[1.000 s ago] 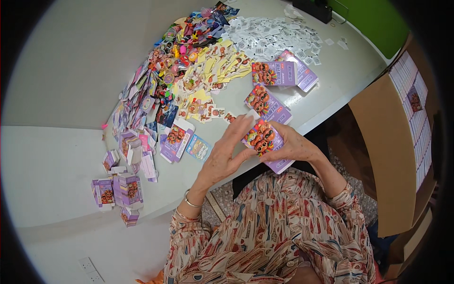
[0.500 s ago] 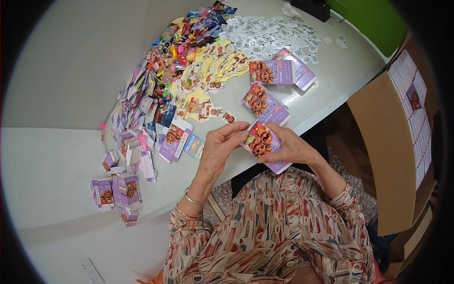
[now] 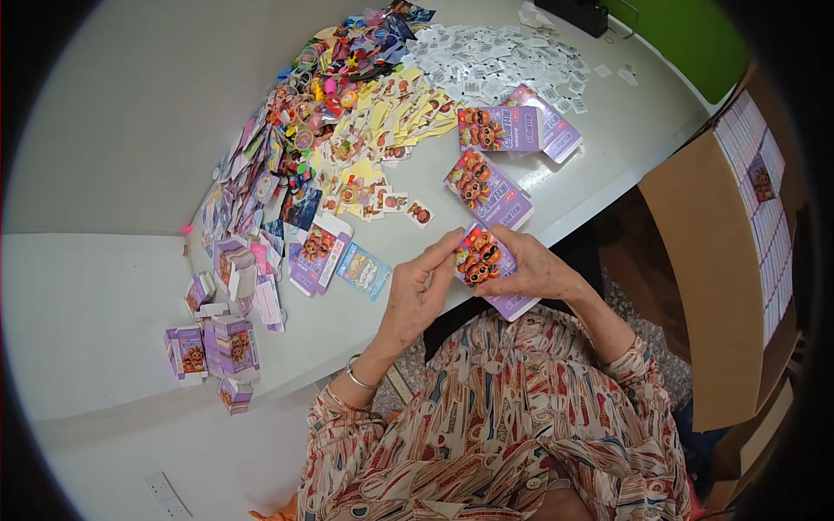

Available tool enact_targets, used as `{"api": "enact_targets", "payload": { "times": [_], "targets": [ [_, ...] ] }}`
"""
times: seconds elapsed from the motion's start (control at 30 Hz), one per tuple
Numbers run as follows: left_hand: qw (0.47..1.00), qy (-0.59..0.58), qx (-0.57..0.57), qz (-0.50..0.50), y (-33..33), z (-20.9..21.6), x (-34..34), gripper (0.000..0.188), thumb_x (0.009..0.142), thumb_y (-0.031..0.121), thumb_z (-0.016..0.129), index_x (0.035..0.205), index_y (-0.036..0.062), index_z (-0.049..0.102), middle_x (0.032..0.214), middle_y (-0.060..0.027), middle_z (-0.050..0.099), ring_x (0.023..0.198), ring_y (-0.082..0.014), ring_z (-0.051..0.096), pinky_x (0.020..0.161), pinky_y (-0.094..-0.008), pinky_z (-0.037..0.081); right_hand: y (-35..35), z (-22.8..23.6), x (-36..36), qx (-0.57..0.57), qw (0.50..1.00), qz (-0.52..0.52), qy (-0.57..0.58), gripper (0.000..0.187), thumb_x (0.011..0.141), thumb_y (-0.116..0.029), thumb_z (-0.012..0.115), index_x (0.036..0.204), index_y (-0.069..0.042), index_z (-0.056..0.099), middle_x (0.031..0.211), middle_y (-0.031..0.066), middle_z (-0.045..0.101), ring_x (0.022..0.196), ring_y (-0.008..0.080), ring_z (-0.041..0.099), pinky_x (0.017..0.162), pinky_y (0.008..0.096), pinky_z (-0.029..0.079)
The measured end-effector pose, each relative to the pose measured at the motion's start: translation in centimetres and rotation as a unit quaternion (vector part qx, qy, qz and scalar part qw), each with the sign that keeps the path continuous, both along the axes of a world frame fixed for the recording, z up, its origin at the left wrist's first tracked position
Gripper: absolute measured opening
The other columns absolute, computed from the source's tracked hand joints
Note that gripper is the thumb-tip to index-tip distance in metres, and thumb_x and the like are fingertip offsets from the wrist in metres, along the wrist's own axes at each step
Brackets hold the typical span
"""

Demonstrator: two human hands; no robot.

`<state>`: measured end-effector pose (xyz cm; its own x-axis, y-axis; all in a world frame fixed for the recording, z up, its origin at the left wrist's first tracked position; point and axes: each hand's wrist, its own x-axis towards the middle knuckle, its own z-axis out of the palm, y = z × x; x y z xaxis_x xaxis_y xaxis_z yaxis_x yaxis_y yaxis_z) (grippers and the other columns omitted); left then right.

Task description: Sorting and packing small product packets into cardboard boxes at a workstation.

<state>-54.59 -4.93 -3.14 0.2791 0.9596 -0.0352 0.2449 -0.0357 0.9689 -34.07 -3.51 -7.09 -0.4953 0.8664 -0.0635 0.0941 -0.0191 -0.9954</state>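
A small purple card box [image 3: 488, 267] with a colourful cartoon print is in front of me at the table's near edge. My right hand [image 3: 540, 271] wraps round it from the right, thumb across its printed face. The fingers of my left hand [image 3: 421, 286] are pressed together at the box's upper left end; the fingertips partly hide that end. Just beyond lies another purple box [image 3: 499, 198] of the same print. Left of my left hand, a light blue card [image 3: 364, 271] rests beside a purple box with a white flap [image 3: 320, 252].
Farther back lie two purple boxes [image 3: 521, 132], a pile of white printed slips [image 3: 486, 65], yellow-backed stickers [image 3: 391, 117] and mixed small toys [image 3: 330, 87]. Several purple cartons [image 3: 228, 347] stack at the left. A large brown carton [image 3: 704, 286] stands at the right.
My left hand has shifted slightly down and left at the box's end, and the pale edge between its fingers no longer shows. More of the light blue card is visible. My right hand holds still.
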Motion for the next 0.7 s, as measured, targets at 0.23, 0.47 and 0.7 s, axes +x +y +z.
{"api": "enact_targets", "payload": {
  "times": [0.23, 0.47, 0.7],
  "targets": [
    [0.999, -0.018, 0.031, -0.009, 0.5, -0.7, -0.3, 0.026, 0.092, 0.001, 0.056, 0.117, -0.0031, 0.061, 0.112, -0.0134, 0.066, 0.098, -0.0134, 0.062, 0.086, -0.0267, 0.049, -0.1, 0.9, -0.2, -0.015, 0.999, 0.033, -0.026, 0.053, 0.069, -0.023, 0.081, 0.106, 0.001, 0.052, 0.087, 0.0145, 0.066, 0.083, 0.0233, 0.065, 0.076, 0.0346, 0.05],
    [1.0, 0.01, 0.024, 0.015, 1.2, -0.1, 1.2, 0.024, 0.092, 0.004, 0.059, 0.115, -0.0024, 0.061, 0.099, -0.0077, 0.068, 0.088, -0.0112, 0.062, 0.077, -0.0244, 0.05, -0.1, 0.8, -0.2, 0.035, 0.998, -0.004, -0.048, 0.059, 0.071, -0.025, 0.082, 0.115, 0.0, 0.052, 0.092, 0.0117, 0.067, 0.084, 0.0158, 0.064, 0.077, 0.0317, 0.05],
    [0.988, -0.128, -0.014, 0.08, 5.5, -0.7, -0.3, 0.03, 0.093, 0.007, 0.059, 0.121, -0.0046, 0.057, 0.103, -0.0023, 0.065, 0.091, -0.0064, 0.06, 0.078, -0.0194, 0.047, -1.0, 6.0, 1.4, 0.191, 0.922, -0.269, -0.204, 0.068, 0.07, -0.035, 0.082, 0.118, 0.002, 0.051, 0.098, 0.0167, 0.064, 0.072, 0.0251, 0.063, 0.066, 0.0355, 0.05]
  ]
}}
